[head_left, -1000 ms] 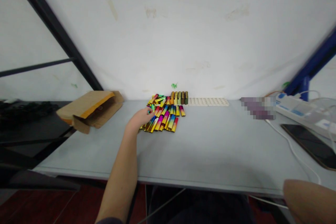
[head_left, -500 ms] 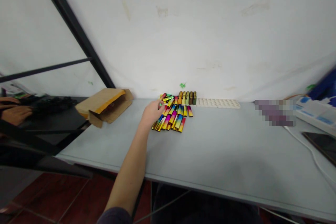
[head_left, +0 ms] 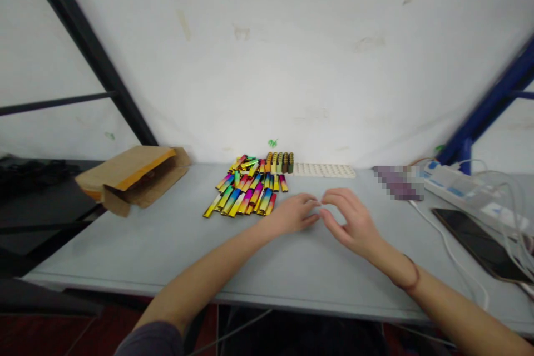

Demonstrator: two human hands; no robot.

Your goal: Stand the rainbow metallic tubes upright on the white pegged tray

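Note:
My left hand (head_left: 294, 213) is over the table just right of the pile of shiny, rainbow-coloured flat tubes (head_left: 246, 201). Its fingers and thumb stand apart, and I make out nothing between them. Facing it, my right hand (head_left: 349, 221) curves in a C shape, thumb apart from the fingers. The fingertips of both hands nearly meet. Behind the pile, several similar tubes (head_left: 285, 162) stand upright in rows at the left end of a white holed rack (head_left: 327, 170) against the wall.
An open brown cardboard package (head_left: 129, 169) lies at the left of the grey table (head_left: 175, 250). To the right are a blurred-out purple item (head_left: 394, 182), a dark phone (head_left: 475, 242), white cables and a power strip (head_left: 454, 186). Dark and blue metal frame bars flank the table.
My left hand has left the pile and moved right and toward me. My right hand has come into view from the right. The camera view has shifted right.

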